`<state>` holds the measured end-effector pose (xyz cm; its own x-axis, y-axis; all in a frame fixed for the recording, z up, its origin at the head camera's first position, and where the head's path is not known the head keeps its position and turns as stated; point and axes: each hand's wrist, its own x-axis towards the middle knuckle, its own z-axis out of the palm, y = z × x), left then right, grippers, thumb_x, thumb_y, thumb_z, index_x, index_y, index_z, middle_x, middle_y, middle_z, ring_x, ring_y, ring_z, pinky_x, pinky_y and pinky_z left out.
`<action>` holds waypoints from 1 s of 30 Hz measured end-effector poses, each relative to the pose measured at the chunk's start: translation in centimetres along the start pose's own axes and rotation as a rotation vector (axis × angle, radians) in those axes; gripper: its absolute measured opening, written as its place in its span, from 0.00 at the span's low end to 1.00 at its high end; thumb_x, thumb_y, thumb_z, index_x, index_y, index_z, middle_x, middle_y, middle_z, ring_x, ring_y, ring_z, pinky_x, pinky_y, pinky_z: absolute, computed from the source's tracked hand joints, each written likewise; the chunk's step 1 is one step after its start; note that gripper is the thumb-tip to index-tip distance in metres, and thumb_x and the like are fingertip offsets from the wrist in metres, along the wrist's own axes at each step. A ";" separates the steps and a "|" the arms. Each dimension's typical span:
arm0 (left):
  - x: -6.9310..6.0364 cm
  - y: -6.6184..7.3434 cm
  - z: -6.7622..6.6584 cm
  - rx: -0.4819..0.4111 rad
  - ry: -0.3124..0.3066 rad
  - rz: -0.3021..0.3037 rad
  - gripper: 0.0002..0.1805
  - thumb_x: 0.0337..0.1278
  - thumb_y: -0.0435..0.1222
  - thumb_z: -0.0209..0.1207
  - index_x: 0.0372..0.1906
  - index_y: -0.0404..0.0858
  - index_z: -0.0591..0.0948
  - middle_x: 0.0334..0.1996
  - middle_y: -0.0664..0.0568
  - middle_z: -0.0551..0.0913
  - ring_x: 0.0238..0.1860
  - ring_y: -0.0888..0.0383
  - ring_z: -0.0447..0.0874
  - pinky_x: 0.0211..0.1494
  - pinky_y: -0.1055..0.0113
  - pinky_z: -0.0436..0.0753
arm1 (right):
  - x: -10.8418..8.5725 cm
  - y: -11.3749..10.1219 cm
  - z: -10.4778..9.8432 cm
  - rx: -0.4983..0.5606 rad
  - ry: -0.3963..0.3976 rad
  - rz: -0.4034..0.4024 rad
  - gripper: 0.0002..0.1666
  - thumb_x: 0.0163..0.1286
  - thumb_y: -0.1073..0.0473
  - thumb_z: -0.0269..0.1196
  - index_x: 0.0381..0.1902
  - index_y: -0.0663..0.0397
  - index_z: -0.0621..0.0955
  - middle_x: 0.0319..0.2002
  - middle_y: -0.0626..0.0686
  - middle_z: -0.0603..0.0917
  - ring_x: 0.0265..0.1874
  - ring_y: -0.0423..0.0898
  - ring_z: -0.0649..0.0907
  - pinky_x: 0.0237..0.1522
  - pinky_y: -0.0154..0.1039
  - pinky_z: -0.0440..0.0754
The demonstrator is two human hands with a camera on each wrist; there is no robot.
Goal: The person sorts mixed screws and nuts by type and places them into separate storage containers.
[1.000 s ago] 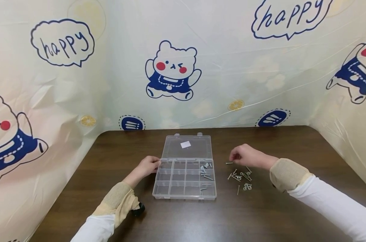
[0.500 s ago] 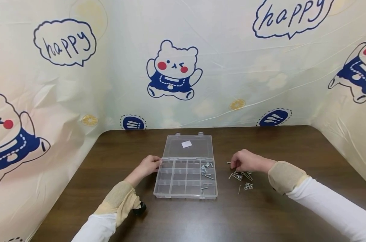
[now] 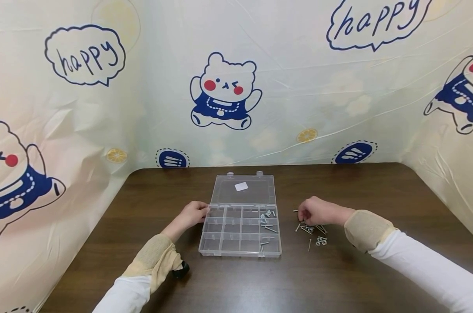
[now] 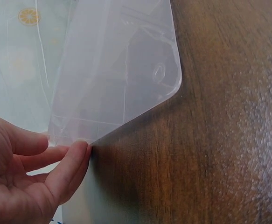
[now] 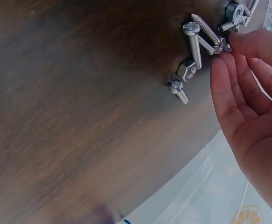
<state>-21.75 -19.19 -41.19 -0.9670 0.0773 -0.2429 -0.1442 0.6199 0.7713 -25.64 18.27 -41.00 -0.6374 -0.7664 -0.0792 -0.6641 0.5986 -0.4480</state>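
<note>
A clear plastic compartment box [image 3: 240,254] lies on the table with its lid [image 3: 222,191] folded back. My left hand [image 3: 190,214] holds the box's left side near the hinge; in the left wrist view, thumb and fingertips pinch its corner. Screws and nuts [image 3: 267,214] sit in the right column; the other compartments look bare. To the right of the box, my right hand [image 3: 318,210] reaches down over a small pile of loose screws [image 3: 320,229]. In the right wrist view, its thumb and fingers pinch the end of a screw [image 5: 205,29], beside a hex nut [image 5: 187,70].
Several nuts [image 3: 321,241] lie in front of the pile, near a single upright-pointing screw [image 3: 309,245]. Another screw [image 3: 295,211] is left of the right hand. A white label [image 3: 241,186] shows at the lid. Printed cloth [image 3: 279,139] surrounds the brown table [image 3: 236,287].
My right hand has come down and toward me, from above the far screw onto the loose pile. My left hand stays at the box, which has not moved on the table.
</note>
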 end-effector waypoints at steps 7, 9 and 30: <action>0.1 -0.2 0.1 -0.016 -0.010 0.021 0.16 0.63 0.26 0.43 0.50 0.16 0.71 0.47 0.28 0.74 0.50 0.40 0.75 0.46 0.59 0.82 | 0.1 0.1 0.1 -0.041 0.005 0.015 0.10 0.42 0.74 0.59 0.21 0.54 0.77 0.17 0.41 0.72 0.18 0.33 0.69 0.19 0.27 0.71; 0.1 -0.2 0.1 -0.021 -0.012 0.020 0.16 0.63 0.26 0.43 0.50 0.16 0.71 0.48 0.28 0.74 0.50 0.40 0.75 0.46 0.59 0.82 | 0.2 0.1 -0.1 -0.046 0.016 0.006 0.10 0.42 0.74 0.60 0.21 0.54 0.77 0.17 0.42 0.73 0.18 0.33 0.69 0.19 0.27 0.71; 0.2 -0.1 0.0 -0.030 -0.021 0.023 0.16 0.63 0.25 0.44 0.50 0.15 0.70 0.48 0.27 0.73 0.49 0.40 0.75 0.46 0.59 0.82 | 1.0 -6.3 -3.5 0.041 0.287 -0.221 0.11 0.46 0.74 0.60 0.24 0.52 0.79 0.22 0.43 0.77 0.23 0.36 0.75 0.24 0.27 0.78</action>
<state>-21.90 -19.28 -41.32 -0.9656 0.1078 -0.2367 -0.1284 0.5939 0.7942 -23.44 14.51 -35.16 -0.5676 -0.7763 0.2743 -0.7857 0.4111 -0.4622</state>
